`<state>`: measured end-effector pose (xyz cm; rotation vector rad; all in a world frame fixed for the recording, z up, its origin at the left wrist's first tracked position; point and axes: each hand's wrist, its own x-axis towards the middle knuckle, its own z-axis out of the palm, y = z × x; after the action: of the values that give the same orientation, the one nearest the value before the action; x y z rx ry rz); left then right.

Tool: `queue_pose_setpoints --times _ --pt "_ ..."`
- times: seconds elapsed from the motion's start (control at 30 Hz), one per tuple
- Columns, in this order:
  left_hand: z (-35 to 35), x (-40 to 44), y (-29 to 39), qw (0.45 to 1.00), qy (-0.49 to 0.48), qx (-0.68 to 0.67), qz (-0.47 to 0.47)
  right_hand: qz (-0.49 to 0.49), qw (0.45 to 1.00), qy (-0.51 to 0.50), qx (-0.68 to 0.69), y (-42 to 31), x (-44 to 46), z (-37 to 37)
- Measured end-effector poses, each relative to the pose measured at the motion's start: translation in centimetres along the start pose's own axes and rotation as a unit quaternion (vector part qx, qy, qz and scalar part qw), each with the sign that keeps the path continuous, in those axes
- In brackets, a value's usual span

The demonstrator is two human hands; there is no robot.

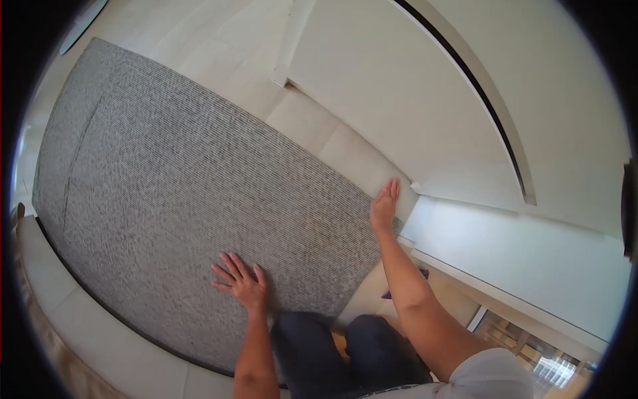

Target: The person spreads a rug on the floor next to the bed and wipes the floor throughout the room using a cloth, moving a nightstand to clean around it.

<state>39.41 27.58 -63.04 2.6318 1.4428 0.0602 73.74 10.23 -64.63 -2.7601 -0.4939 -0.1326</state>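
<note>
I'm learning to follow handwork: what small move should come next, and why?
Perhaps sweep the left hand across the rug toward the crease-like line, to smooth it: the fingers are spread and hold nothing, and most of the rug looks flat.

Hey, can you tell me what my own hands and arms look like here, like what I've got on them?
Your left hand and right hand are both bare, with five-fingered human shapes and no gloves or watch visible. A short, pale sleeve covers the upper part of your right arm; the left sleeve isn't in view.
</note>
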Motion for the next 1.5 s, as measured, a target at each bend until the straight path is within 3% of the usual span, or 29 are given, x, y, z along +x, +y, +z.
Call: queue_pose_setpoints --times 0.03,0.1,0.13,0.2,0.3,0.4,0.43,0.47,0.53,0.6,0.63,0.67,0.73,0.77,0.8,0.87,0.93,1.0,1.03,1.07,1.13,1.2,1.27,1.3,1.37,1.43,1.5 --pt "0.2 0.1 0.1 1.000 0.006 0.004 0.001 0.038 0.999 -0.018 -0.034 1.9 -1.2 -0.6" --pt "0.3 0.0 0.2 1.000 0.018 0.006 0.000 0.027 0.955 -0.213 -0.205 5.7 -3.9 -2.5" --pt "0.3 0.0 0.2 1.000 0.027 0.012 0.003 0.023 0.956 -0.209 -0.203 5.5 -5.0 -4.1" --pt "0.1 0.0 0.2 0.999 0.035 0.012 0.002 0.110 0.968 -0.226 -0.016 3.8 -7.2 -7.6" --pt "0.7 -0.4 0.1 0.999 0.050 0.014 0.003 0.099 0.957 -0.268 0.038 4.5 -9.3 -9.1" --pt "0.9 -1.0 0.2 0.998 0.063 0.025 0.009 0.093 0.955 -0.263 0.104 5.6 -13.9 -10.8" --pt "1.0 -0.8 0.4 0.997 0.069 0.027 0.007 0.036 0.968 -0.231 0.096 7.1 -16.5 -10.9" --pt "0.9 -0.2 0.4 0.997 0.076 0.029 0.012 0.037 0.968 -0.225 0.102 9.2 -18.2 -11.4" --pt "0.7 -1.1 0.5 0.997 0.064 0.034 0.011 -0.061 0.893 -0.444 -0.048 12.3 -21.4 -16.2" --pt "0.9 -1.2 2.5 0.996 0.064 0.041 -0.038 -0.136 0.939 -0.305 -0.078 14.3 -23.6 -20.1" --pt "1.0 -1.1 4.2 0.994 0.059 0.041 -0.087 -0.142 0.941 -0.298 -0.070 13.9 -23.9 -21.1" --pt "1.2 -2.0 7.1 0.997 0.058 0.019 -0.052 -0.094 0.966 -0.189 -0.147 13.6 -24.3 -22.0" --pt "-0.1 -5.4 15.9 0.959 0.035 -0.272 0.075 -0.042 0.974 -0.068 -0.211 14.8 -25.1 -21.2" --pt "-1.0 -7.2 20.4 0.918 -0.001 -0.370 0.143 0.009 0.987 -0.089 -0.131 17.7 -25.8 -19.0" --pt "-0.9 -8.4 23.7 0.895 -0.017 -0.378 0.236 0.059 0.991 -0.111 -0.050 19.7 -26.0 -17.7" --pt "-2.5 -10.2 28.7 0.954 -0.081 -0.197 0.212 0.054 0.993 -0.104 0.032 20.0 -24.6 -18.7" --pt "1.4 -9.8 30.2 0.969 -0.031 -0.123 0.210 0.042 0.988 -0.099 0.109 17.9 -22.4 -20.4" --pt "1.9 -8.9 29.6 0.978 0.002 -0.050 0.205 -0.061 0.980 -0.045 0.185 12.6 -20.6 -23.1" --pt "0.8 -8.2 28.2 0.958 -0.048 -0.271 0.078 -0.058 0.980 -0.050 0.185 10.5 -20.0 -23.5" --pt "-1.0 -7.4 26.6 0.875 -0.092 -0.472 -0.053 -0.115 0.971 -0.053 0.203 8.5 -19.3 -23.5" --pt "-4.0 -7.3 22.4 0.870 0.039 -0.482 -0.095 -0.190 0.953 -0.065 0.225 5.8 -18.0 -21.6" --pt "-6.2 -8.1 18.0 0.832 0.135 -0.531 -0.087 -0.238 0.938 -0.128 0.218 4.9 -17.8 -17.4" --pt "-8.0 -9.0 13.9 0.870 0.245 -0.427 -0.034 -0.318 0.908 -0.200 0.187 3.0 -17.7 -12.1" --pt "-8.5 -9.9 12.0 0.864 0.257 -0.431 -0.040 -0.367 0.889 -0.219 0.166 1.0 -17.2 -9.5" --pt "-10.4 -10.6 10.8 0.862 0.264 -0.430 -0.046 -0.432 0.880 -0.188 0.057 -2.6 -15.0 -4.9" --pt "-12.7 -11.1 12.1 0.791 0.342 -0.494 -0.110 -0.436 0.888 -0.130 0.071 -7.2 -10.8 -1.3" --pt "-12.3 -11.9 12.6 0.813 0.327 -0.471 -0.101 -0.423 0.900 -0.100 0.036 -9.8 -5.6 1.4"
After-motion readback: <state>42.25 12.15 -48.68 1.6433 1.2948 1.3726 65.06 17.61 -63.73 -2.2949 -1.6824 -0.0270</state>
